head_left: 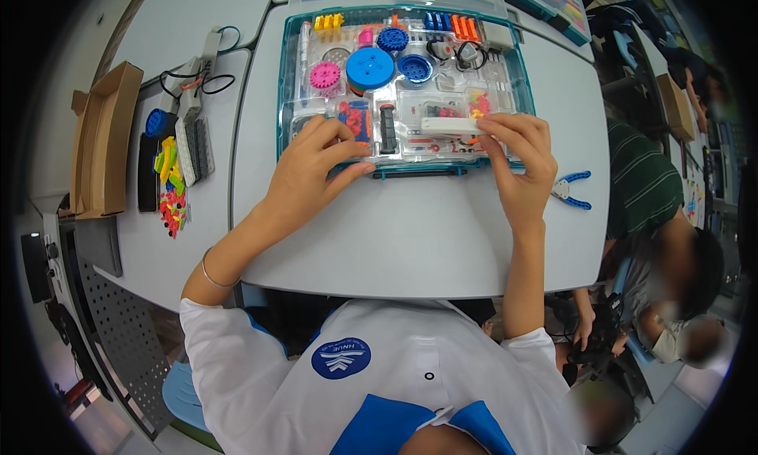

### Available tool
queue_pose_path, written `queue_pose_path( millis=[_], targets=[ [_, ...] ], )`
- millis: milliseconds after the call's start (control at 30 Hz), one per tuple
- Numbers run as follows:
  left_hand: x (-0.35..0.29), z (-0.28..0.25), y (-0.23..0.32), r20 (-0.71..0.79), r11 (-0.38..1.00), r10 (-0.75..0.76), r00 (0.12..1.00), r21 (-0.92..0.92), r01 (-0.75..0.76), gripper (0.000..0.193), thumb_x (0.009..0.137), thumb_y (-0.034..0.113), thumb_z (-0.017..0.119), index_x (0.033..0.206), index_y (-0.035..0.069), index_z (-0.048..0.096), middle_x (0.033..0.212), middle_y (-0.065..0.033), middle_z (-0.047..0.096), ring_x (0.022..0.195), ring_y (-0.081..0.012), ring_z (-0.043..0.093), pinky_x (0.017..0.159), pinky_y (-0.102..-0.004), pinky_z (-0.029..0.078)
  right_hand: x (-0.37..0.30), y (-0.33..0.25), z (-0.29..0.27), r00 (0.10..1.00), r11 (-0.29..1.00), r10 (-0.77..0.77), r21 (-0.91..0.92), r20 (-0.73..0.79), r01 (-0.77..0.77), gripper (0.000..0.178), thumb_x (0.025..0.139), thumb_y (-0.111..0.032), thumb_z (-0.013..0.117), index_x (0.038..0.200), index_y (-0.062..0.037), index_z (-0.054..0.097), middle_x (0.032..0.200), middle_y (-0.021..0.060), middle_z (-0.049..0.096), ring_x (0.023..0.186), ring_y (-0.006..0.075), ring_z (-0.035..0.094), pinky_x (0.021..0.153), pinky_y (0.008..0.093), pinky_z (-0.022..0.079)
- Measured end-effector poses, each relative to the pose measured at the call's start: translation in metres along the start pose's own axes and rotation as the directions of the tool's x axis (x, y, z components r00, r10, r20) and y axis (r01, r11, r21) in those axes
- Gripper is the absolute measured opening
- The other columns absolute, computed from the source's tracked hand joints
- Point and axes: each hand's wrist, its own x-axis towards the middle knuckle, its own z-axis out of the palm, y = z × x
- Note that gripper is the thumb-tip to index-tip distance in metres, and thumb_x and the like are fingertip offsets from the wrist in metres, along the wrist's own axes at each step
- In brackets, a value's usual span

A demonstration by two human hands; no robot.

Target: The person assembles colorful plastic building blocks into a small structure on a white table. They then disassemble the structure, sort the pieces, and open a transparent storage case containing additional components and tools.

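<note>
In front of me lies an open teal-edged case (285, 84) with a clear compartment tray full of building-kit parts. My right hand (521, 151), at the tray's front right, pinches the end of a white bar-shaped piece (448, 126) between thumb and fingertips, above the small-parts compartment. At the front left corner, my left hand (322, 151) rests over the tray's edge, fingers bent and apart, with nothing visible in it. Beside it are red and blue small parts (355, 122) and a black ribbed piece (388, 129). Farther back sit a large blue wheel (369, 67) and a pink gear (324, 75).
Blue-handled pliers (575, 190) lie right of the case. On the left table are a cardboard box (110, 139), loose yellow and pink parts (168, 167), grey beams (195, 149) and cabled modules (189, 84). Another case (550, 9) stands back right. Other people sit at the right.
</note>
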Motion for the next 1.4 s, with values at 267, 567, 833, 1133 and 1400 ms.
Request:
queue_pose_path(
  millis=[267,567,833,1133,1400],
  targets=[
    [0.000,0.001,-0.003,-0.006,1.000,0.005,1.000,-0.019,-0.005,0.022,0.082,0.019,0.081,0.095,0.003,0.074,0.087,-0.0057,0.058,0.086,-0.0234,0.055,0.076,-0.0360,0.046,0.002,0.041,-0.024,0.858,0.919,0.341,-0.055,-0.384,-0.390,0.013,0.089,-0.009,0.075,0.100,-0.0021,0.077,0.090,0.0069,0.073,0.070,0.0107,0.059,0.061,0.0234,0.046],
    [-0.001,0.003,-0.004,-0.014,0.999,-0.006,1.000,-0.053,0.005,0.021,0.083,0.018,0.080,0.094,0.002,0.074,0.085,-0.0065,0.059,0.084,-0.0239,0.055,0.076,-0.0364,0.046,0.006,0.042,-0.013,0.899,0.929,0.314,-0.099,-0.305,-0.357,0.013,0.087,-0.010,0.076,0.097,-0.0027,0.077,0.086,0.0050,0.072,0.068,0.0106,0.058,0.057,0.0236,0.043],
    [-0.002,0.003,-0.006,0.012,0.999,-0.034,0.999,-0.041,0.034,0.020,0.081,0.013,0.081,0.096,0.002,0.074,0.088,-0.0083,0.060,0.085,-0.0247,0.056,0.078,-0.0352,0.046,0.006,0.042,-0.012,0.907,0.945,0.325,0.061,-0.266,-0.321,0.013,0.087,-0.008,0.076,0.099,-0.0041,0.077,0.091,0.0049,0.071,0.078,0.0119,0.060,0.062,0.0250,0.046],
    [0.002,0.001,-0.003,0.022,0.992,-0.082,0.996,-0.091,0.083,0.020,0.082,0.018,0.080,0.093,0.002,0.075,0.086,-0.0073,0.062,0.084,-0.0247,0.057,0.075,-0.0367,0.046,-0.002,0.017,-0.003,0.946,0.803,0.280,0.500,0.165,-0.325,0.016,0.085,-0.006,0.077,0.101,-0.0043,0.076,0.097,0.0044,0.070,0.088,0.0128,0.062,0.072,0.0255,0.049],
    [0.002,0.003,-0.003,0.021,0.983,-0.125,0.992,-0.134,0.127,0.018,0.081,0.014,0.081,0.094,0.003,0.076,0.084,-0.0065,0.062,0.080,-0.0238,0.056,0.074,-0.0353,0.046,-0.009,-0.010,0.006,0.920,0.934,-0.028,0.338,0.392,-0.116,0.017,0.078,-0.004,0.080,0.094,-0.0052,0.076,0.095,0.0052,0.071,0.091,0.0210,0.064,0.082,0.0323,0.050]
  ],
)
